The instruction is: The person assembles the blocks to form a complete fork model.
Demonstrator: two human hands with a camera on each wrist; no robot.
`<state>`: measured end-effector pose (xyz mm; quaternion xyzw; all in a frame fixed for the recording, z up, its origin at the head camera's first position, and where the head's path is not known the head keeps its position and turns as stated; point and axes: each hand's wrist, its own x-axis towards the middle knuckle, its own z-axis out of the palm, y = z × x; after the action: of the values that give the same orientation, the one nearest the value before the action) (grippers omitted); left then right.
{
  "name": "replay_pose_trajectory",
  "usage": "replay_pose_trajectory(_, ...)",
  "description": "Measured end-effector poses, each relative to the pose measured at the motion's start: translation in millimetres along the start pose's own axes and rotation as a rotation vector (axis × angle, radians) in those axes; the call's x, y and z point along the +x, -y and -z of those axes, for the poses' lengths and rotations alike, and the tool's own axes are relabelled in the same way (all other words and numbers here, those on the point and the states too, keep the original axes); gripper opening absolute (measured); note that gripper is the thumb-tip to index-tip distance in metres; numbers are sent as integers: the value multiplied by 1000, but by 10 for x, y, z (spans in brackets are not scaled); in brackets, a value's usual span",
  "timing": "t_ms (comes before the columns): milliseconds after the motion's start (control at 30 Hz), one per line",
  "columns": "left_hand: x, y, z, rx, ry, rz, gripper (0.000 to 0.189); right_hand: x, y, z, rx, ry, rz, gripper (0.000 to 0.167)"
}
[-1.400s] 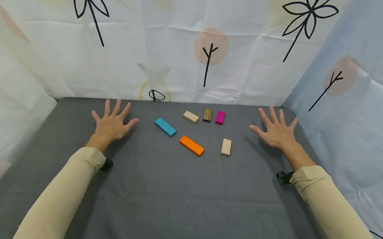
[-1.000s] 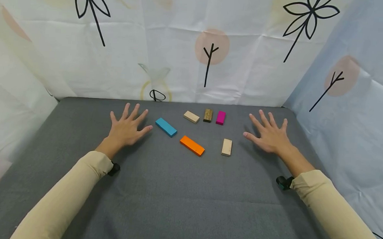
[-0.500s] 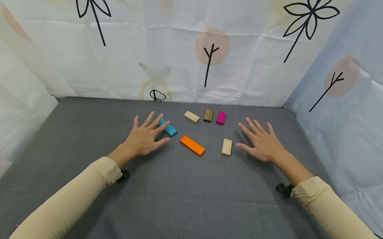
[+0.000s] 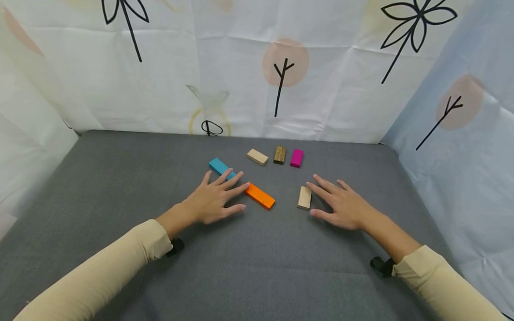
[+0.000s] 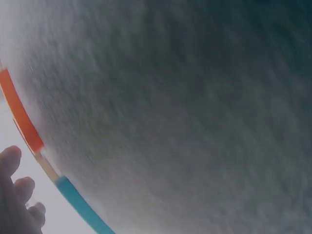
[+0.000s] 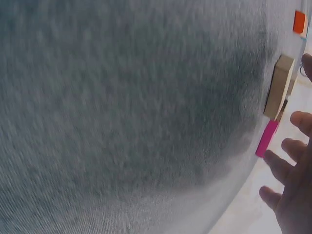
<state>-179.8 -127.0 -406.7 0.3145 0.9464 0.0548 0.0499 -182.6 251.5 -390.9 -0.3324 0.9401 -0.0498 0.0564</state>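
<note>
My left hand [image 4: 211, 201], fingers spread, hovers by the blue block [image 4: 219, 166] and the orange block [image 4: 260, 196], overlapping the near ends of both in the head view. Its fingers show apart from the blocks in the left wrist view, where the orange block [image 5: 20, 112] and the blue block [image 5: 83, 207] lie along the edge. My right hand [image 4: 344, 206] is spread just right of a pale wooden block [image 4: 304, 198], index fingertip at its upper corner. In the right wrist view that pale block [image 6: 279, 87] stands near the loosely bent fingers. Neither hand grips anything.
Behind lie another pale wooden block [image 4: 257, 156], a dark brown wood-grained block [image 4: 279, 155] and a magenta block [image 4: 297, 158]. All rest on a grey cloth-covered table [image 4: 250, 286]. White patterned cloth [image 4: 330, 96] walls the back and sides.
Both hands have moved inward and nearer the body: the left rightward to the blue and orange blocks, the right leftward to the nearer pale block. The blocks have not moved.
</note>
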Motion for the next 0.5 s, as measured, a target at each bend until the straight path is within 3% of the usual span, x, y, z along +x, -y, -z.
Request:
replay_pose_trajectory(233, 8, -153, -36, -19, 35, -92, 67, -40, 97, -32, 54, -11, 85, 71)
replay_pose_trajectory(500, 20, -268, -57, -30, 77, -97, 65, -75, 153, -58, 67, -42, 132, 65)
